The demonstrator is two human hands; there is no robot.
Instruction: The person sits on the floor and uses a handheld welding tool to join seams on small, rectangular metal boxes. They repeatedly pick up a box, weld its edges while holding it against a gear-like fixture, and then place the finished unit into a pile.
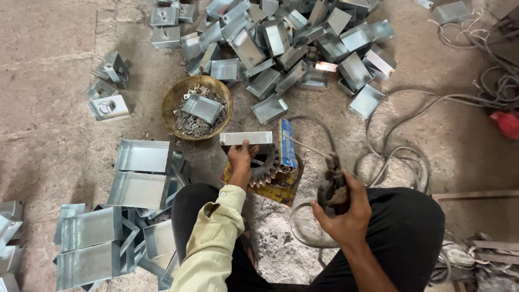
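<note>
- Dusty grey concrete floor (48, 65) carries everything; the person sits on it, knees in black trousers near the bottom of view.
- Big heap of folded galvanised sheet-metal boxes (292, 48) at far centre, loose and tilted every way.
- Stack of finished open grey metal trays (141, 173) near left, some nested, some on edge.
- Tangle of grey welding cables (400, 146) runs right, one loop passing just beside the right knee.
- Round rusty metal bowl (197, 107) left of centre, full of small metal clips, one box lying on top.
- Worn steel gear wheel (266, 166) on a yellow-painted block serves as the rest; a blue flat packet (287, 143) leans on it at right.
- Rectangular galvanised metal box (246, 139) stands on edge on the gear, just far of the left hand.
- Left hand (240, 162), cream sleeve, fingers pressed together against the box's near wall, steadying it.
- Right hand (346, 208) wrapped tight round a dark electrode holder (331, 184); thin welding rod (305, 146) points left toward the box, tip not touching yet.
- Judgement: keep the box firmly seated against the gear, left fingers well off the joint, rod tip brought steadily to the seam, cable slack kept clear of the knee.
</note>
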